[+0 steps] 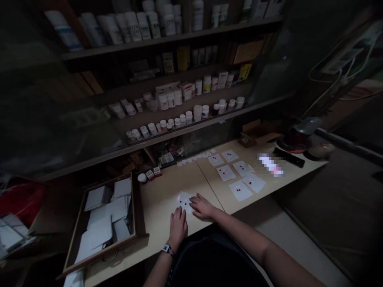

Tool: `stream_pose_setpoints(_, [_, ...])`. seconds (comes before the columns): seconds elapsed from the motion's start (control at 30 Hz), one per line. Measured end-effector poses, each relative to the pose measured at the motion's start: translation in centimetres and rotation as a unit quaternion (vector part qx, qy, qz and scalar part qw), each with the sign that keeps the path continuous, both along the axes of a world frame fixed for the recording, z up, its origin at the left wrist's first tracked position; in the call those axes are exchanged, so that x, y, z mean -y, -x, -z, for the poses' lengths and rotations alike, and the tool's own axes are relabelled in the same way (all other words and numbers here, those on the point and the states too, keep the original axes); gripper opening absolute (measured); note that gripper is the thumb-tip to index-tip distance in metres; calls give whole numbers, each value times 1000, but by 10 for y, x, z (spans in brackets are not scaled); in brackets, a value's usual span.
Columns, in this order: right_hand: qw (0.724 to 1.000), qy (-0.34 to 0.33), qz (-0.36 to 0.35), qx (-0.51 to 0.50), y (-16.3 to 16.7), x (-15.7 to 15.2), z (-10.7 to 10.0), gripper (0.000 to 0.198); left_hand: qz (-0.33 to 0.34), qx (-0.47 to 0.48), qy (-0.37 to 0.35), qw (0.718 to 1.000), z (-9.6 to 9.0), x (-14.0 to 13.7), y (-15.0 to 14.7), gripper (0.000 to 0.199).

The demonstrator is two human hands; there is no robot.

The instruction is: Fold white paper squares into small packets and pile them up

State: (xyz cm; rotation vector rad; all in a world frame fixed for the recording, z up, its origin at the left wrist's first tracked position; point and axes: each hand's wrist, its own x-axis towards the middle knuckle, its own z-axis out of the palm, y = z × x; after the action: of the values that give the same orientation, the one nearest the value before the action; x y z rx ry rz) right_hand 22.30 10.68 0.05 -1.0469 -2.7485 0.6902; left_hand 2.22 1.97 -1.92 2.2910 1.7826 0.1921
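Observation:
A small white paper sheet [183, 197] lies on the wooden tabletop with two red pills on it. At its near edge, my left hand [178, 225] rests with fingers stretched forward, and a watch [166, 248] is on that wrist. My right hand [202, 207] touches the sheet's right side, its fingers extended and slightly bent over the edge. Neither hand is closed around anything I can see. To the right, several more white paper squares [240, 192] lie spread out, each with small red pills on it.
An open drawer [134, 207] full of white papers sits at left. Near it stand a white jar [142, 178] and small boxes [157, 171]. Shelves of medicine bottles [170, 98] rise behind. A cardboard box [248, 139] and dark phone [289, 158] are at right.

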Motion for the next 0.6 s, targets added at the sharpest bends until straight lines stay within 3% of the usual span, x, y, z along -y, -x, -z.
stream_pose_setpoints(0.17, [1000, 5, 25, -7, 4, 18, 3, 46, 26, -21, 24, 999, 2, 6, 3, 47])
stream_pose_setpoints(0.37, [1000, 4, 28, -6, 4, 20, 4, 38, 9, -8, 23, 1000, -1, 7, -3, 42])
stream_pose_setpoints(0.6, [986, 19, 160, -31, 20, 6, 7, 32, -33, 8, 28, 999, -9, 2, -8, 37])
